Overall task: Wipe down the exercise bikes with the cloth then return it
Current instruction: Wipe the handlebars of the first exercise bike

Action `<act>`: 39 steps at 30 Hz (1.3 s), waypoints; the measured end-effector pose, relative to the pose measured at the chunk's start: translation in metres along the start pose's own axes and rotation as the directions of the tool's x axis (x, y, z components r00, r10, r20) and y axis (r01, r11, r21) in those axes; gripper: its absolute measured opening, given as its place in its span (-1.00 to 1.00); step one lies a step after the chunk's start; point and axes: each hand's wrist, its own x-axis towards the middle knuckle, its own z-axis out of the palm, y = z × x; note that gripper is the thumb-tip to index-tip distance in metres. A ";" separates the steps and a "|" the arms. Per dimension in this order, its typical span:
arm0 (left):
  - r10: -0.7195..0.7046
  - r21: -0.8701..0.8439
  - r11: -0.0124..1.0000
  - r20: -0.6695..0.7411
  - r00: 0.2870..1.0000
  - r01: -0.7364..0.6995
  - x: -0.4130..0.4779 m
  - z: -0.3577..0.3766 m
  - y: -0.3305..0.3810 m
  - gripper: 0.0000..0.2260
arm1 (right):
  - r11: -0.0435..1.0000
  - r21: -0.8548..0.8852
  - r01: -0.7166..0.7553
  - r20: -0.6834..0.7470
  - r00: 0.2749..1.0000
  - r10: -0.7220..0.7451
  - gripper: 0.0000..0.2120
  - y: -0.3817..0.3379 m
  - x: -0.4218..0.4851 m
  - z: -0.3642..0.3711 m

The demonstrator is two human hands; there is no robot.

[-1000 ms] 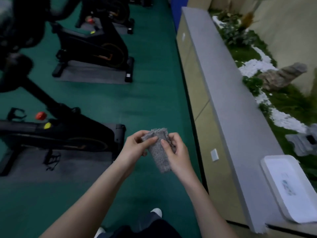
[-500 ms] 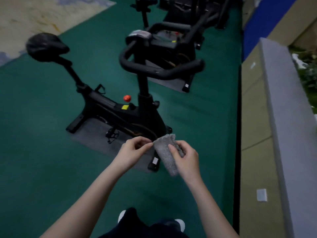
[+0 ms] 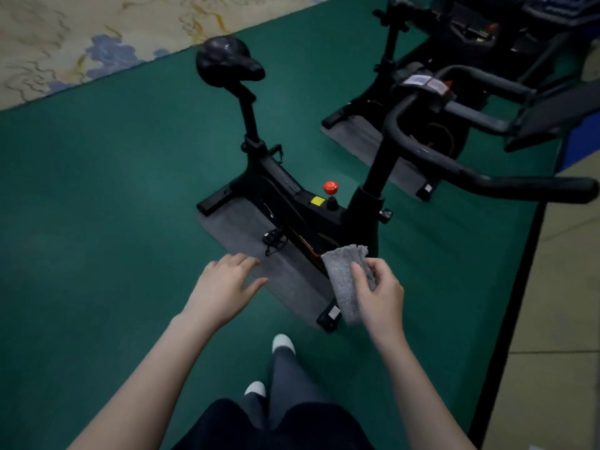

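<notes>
A folded grey cloth (image 3: 342, 280) hangs from my right hand (image 3: 380, 292), which grips it in front of me above the bike's front foot. My left hand (image 3: 225, 284) is empty, fingers spread, a little to the left of the cloth. Just beyond both hands stands a black exercise bike (image 3: 302, 212) on a grey mat (image 3: 240, 228), with a black saddle (image 3: 227, 61), a red knob (image 3: 330, 188) and curved black handlebars (image 3: 470, 177) reaching to the right. A second black bike (image 3: 431, 92) stands behind it at the upper right.
Green floor (image 3: 97, 206) spreads to the left and front. A pale patterned carpet (image 3: 81, 37) lies at the top left. A beige wall (image 3: 571, 287) runs along the right edge. My legs and white shoes (image 3: 282, 344) are below.
My left hand has let go of the cloth and moved left, fingers apart. The cloth stays in my right hand. The view has swung left and nearer to the bike.
</notes>
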 end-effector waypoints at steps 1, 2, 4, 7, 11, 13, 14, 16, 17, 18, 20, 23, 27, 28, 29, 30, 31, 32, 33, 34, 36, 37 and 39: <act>-0.018 -0.004 1.000 0.001 1.000 0.018 0.003 -0.002 -0.008 -0.58 | 1.000 -0.003 0.007 0.003 1.000 -0.007 -0.91 -0.005 0.007 0.005; -0.034 -0.009 0.999 0.000 0.999 0.034 0.007 -0.005 -0.015 -0.58 | 1.000 -0.010 0.019 0.009 1.000 -0.019 -0.92 -0.010 0.014 0.011; -0.061 -0.015 0.998 -0.003 0.998 0.061 0.018 -0.012 -0.028 -0.58 | 0.998 -0.030 0.048 0.024 0.999 -0.047 -0.91 -0.020 0.030 0.025; -0.082 -0.018 0.996 -0.007 0.997 0.082 0.046 -0.026 -0.046 -0.59 | 0.997 -0.041 0.073 0.026 0.997 -0.072 -0.89 -0.031 0.059 0.048; -0.077 -0.016 0.997 -0.018 0.997 0.077 0.099 -0.047 -0.064 -0.59 | 0.996 -0.063 0.057 0.008 0.998 -0.057 -0.86 -0.042 0.106 0.077; -0.048 -0.003 0.999 -0.012 0.999 0.048 0.130 -0.060 -0.069 -0.60 | 0.998 -0.064 0.024 -0.003 1.000 -0.024 -0.85 -0.047 0.129 0.089; -0.033 0.005 0.999 -0.004 0.999 0.033 0.145 -0.066 -0.071 -0.60 | 0.998 -0.069 0.013 -0.006 1.000 -0.013 -0.85 -0.048 0.139 0.095; 0.004 0.021 1.000 0.006 1.000 -0.004 0.174 -0.075 -0.074 -0.60 | 0.996 -0.088 0.003 -0.015 1.000 -0.005 -0.85 -0.053 0.157 0.104; 0.025 0.026 0.999 0.008 1.000 -0.025 0.187 -0.080 -0.075 -0.60 | 0.995 -0.097 0.000 -0.020 1.000 -0.002 -0.85 -0.056 0.164 0.109; 0.044 0.029 0.999 0.011 0.999 -0.044 0.200 -0.083 -0.077 -0.60 | 0.995 -0.104 -0.007 -0.026 1.000 0.004 -0.85 -0.057 0.171 0.112; 0.082 0.038 0.996 0.025 0.996 -0.083 0.224 -0.089 -0.081 -0.60 | 0.994 -0.104 -0.026 -0.052 0.998 0.021 -0.86 -0.063 0.183 0.117; 0.155 0.033 0.987 0.073 0.985 -0.158 0.260 -0.099 -0.089 -0.59 | 0.993 -0.094 -0.075 -0.131 0.989 0.062 -0.88 -0.070 0.199 0.127; 0.258 0.003 0.966 0.079 0.963 -0.259 0.301 -0.109 -0.099 -0.59 | 0.988 -0.066 -0.141 -0.212 0.969 0.125 -0.92 -0.081 0.210 0.143; 0.299 -0.002 0.954 0.090 0.950 -0.300 0.314 -0.113 -0.102 -0.59 | 0.984 -0.040 -0.171 -0.250 0.956 0.156 -0.92 -0.085 0.214 0.150; 0.340 -0.003 0.940 0.103 0.935 -0.342 0.327 -0.118 -0.106 -0.58 | 0.980 -0.018 -0.197 -0.292 0.939 0.183 -0.93 -0.092 0.217 0.158; 0.383 -0.001 0.923 0.117 0.916 -0.386 0.341 -0.124 -0.110 -0.58 | 0.975 -0.004 -0.224 -0.337 0.918 0.209 -0.93 -0.098 0.220 0.166; 0.430 0.002 0.901 0.133 0.893 -0.434 0.354 -0.130 -0.114 -0.58 | 0.968 0.011 -0.251 -0.384 0.893 0.236 -0.92 -0.104 0.223 0.175; 0.478 0.003 0.875 0.147 0.866 -0.483 0.367 -0.136 -0.117 -0.58 | 0.960 0.029 -0.279 -0.435 0.861 0.264 -0.91 -0.111 0.226 0.184; 0.523 -0.002 0.848 0.163 0.837 -0.530 0.380 -0.142 -0.120 -0.58 | 0.950 0.051 -0.307 -0.488 0.823 0.292 -0.90 -0.118 0.228 0.194; 0.563 -0.005 0.820 0.182 0.806 -0.572 0.391 -0.147 -0.123 -0.58 | 0.942 0.076 -0.328 -0.536 0.783 0.316 -0.89 -0.125 0.228 0.204; 0.639 0.005 0.755 0.219 0.738 -0.655 0.410 -0.155 -0.126 -0.58 | 0.926 0.132 -0.353 -0.616 0.703 0.356 -0.87 -0.139 0.229 0.222; 0.674 0.005 0.720 0.237 0.700 -0.694 0.419 -0.158 -0.126 -0.58 | 0.918 0.157 -0.364 -0.647 0.664 0.374 -0.86 -0.146 0.228 0.229; 0.731 -0.008 0.653 0.265 0.628 -0.757 0.431 -0.163 -0.123 -0.58 | 0.901 0.193 -0.388 -0.699 0.591 0.403 -0.83 -0.158 0.225 0.243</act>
